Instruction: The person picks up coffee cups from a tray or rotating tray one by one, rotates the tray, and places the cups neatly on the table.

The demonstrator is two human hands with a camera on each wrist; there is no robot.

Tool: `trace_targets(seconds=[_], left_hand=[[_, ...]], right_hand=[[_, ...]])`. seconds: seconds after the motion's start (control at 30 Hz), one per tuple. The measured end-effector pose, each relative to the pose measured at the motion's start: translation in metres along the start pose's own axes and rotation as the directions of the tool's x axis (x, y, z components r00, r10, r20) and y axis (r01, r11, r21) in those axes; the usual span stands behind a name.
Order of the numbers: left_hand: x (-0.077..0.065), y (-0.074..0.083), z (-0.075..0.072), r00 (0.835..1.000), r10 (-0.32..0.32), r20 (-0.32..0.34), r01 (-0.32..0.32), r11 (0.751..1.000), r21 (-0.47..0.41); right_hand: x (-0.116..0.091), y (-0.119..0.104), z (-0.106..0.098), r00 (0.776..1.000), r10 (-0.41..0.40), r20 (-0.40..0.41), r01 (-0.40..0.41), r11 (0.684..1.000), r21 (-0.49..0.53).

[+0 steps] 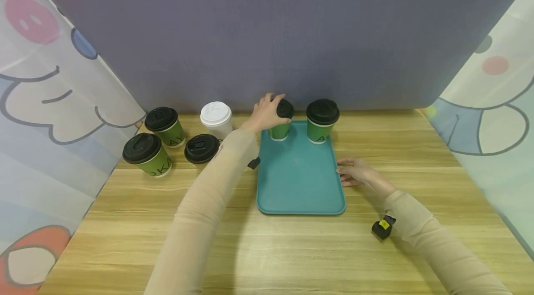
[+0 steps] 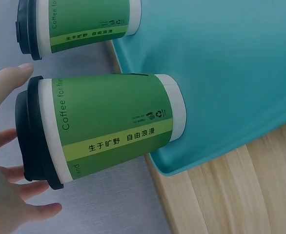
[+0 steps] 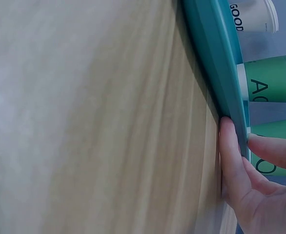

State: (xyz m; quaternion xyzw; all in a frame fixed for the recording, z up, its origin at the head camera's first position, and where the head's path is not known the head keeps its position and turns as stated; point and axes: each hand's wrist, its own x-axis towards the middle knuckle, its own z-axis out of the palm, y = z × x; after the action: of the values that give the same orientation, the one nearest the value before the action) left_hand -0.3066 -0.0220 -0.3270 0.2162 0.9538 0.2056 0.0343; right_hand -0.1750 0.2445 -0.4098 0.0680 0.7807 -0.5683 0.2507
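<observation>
A green paper cup with a black lid (image 2: pixel 116 114) stands upright at the back left of the teal tray (image 1: pixel 300 174). My left hand (image 1: pixel 267 113) is around its lid from above, thumb and fingers spread; in the left wrist view the thumb tip shows a small gap from the lid. Beside it, at the back right of the tray, stands a second green cup with a black lid (image 1: pixel 321 121). My right hand (image 1: pixel 356 172) holds the tray's right rim, with the thumb over the edge and a finger low against the outer side (image 3: pixel 228 141).
Left of the tray on the wooden table (image 1: pixel 292 253) stand two green cups (image 1: pixel 167 130) (image 1: pixel 150 158), a white-lidded cup (image 1: pixel 217 119) and a black-lidded cup (image 1: pixel 201 148) partly behind my left sleeve. A grey panel (image 1: pixel 275 35) rises behind the table.
</observation>
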Motion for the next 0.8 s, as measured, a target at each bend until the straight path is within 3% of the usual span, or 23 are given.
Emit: trace_targets(seconds=[0.5, 0.8], left_hand=[[0.007, -0.009, 0.010, 1.000, -0.009, 0.013, 0.010, 0.998, -0.069], [0.009, -0.009, 0.012, 1.000, -0.016, -0.017, 0.015, 1.000, -0.026]], right_hand=[[0.002, 0.001, 0.000, 1.000, 0.008, -0.009, -0.008, 1.000, -0.009], [0.002, 0.001, 0.001, 1.000, 0.002, -0.006, -0.003, 1.000, -0.012]])
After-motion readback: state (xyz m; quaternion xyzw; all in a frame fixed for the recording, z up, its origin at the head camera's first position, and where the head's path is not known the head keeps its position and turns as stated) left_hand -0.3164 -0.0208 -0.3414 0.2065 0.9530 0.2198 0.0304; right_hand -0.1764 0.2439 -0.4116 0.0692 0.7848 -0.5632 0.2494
